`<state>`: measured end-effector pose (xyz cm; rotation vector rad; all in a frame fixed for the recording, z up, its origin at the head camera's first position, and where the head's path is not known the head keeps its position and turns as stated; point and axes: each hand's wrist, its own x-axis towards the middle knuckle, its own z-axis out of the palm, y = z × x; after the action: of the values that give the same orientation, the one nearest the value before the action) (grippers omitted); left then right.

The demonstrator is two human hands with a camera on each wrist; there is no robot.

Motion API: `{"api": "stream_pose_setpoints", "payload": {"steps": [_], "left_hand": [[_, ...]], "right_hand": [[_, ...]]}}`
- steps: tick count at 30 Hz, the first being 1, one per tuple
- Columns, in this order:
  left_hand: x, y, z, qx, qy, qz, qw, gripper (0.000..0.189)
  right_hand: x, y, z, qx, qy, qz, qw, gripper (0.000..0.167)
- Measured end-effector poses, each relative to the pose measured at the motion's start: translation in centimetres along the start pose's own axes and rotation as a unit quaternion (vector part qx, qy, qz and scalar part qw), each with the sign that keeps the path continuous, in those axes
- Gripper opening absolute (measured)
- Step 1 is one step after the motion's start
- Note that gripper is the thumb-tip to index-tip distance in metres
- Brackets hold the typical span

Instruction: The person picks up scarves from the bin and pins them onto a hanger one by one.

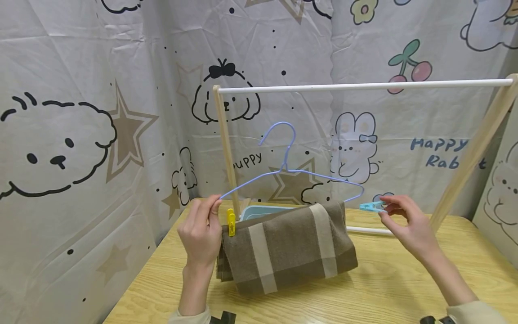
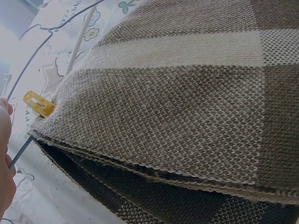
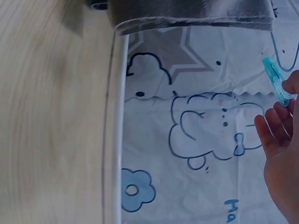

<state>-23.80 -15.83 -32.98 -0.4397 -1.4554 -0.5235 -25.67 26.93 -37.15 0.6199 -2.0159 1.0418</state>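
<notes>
My left hand (image 1: pixel 201 229) grips the left end of a lilac wire hanger (image 1: pixel 285 167), holding it up over the table. Over the hanger's lower bar hangs a folded brown scarf (image 1: pixel 291 243) with cream stripes. A yellow clothespin (image 1: pixel 231 222) clips the scarf at its left top corner, close to my left fingers; the left wrist view shows this yellow clothespin (image 2: pixel 39 103) on the knit edge. My right hand (image 1: pixel 408 227) pinches a light blue clothespin (image 1: pixel 373 206) between thumb and fingers, to the right of the hanger's right end and apart from the scarf.
Behind the scarf stands a light blue basket (image 1: pixel 263 209), mostly hidden. A rack with a white top rail (image 1: pixel 364 85) and wooden legs rises from the wooden table (image 1: pixel 388 279). A printed curtain (image 1: pixel 154 112) surrounds the back and left.
</notes>
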Motion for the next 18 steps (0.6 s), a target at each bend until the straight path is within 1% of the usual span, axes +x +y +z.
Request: {"api": "stream_pose_setpoints", "payload": {"steps": [3, 4, 6, 10, 13, 18], "left_hand": [[0.0, 0.0, 0.1, -0.001, 0.004, 0.001, 1.0000, 0.028], [-0.1, 0.1, 0.1, -0.001, 0.006, 0.002, 1.0000, 0.029], [-0.1, 0.1, 0.2, -0.003, 0.006, 0.002, 1.0000, 0.029], [-0.1, 0.2, 0.2, -0.005, 0.004, -0.001, 1.0000, 0.028], [-0.1, 0.2, 0.2, -0.007, 0.001, -0.001, 1.0000, 0.028], [0.0, 0.4, 0.1, -0.007, -0.001, 0.001, 1.0000, 0.028]], "right_hand": [[1.0, -2.6, -0.1, 0.013, 0.002, -0.015, 0.9998, 0.043], [1.2, -2.9, -0.2, 0.010, 0.002, -0.016, 0.9998, 0.043], [1.5, -3.1, -0.2, 0.006, 0.001, -0.021, 0.9998, 0.045], [2.0, -2.7, 0.0, 0.001, 0.000, -0.036, 0.9994, 0.049], [2.4, -2.9, 0.3, 0.021, 0.003, -0.050, 0.9986, 0.051], [3.3, -4.2, 1.2, 0.070, 0.004, -0.081, 0.9942, 0.053]]}}
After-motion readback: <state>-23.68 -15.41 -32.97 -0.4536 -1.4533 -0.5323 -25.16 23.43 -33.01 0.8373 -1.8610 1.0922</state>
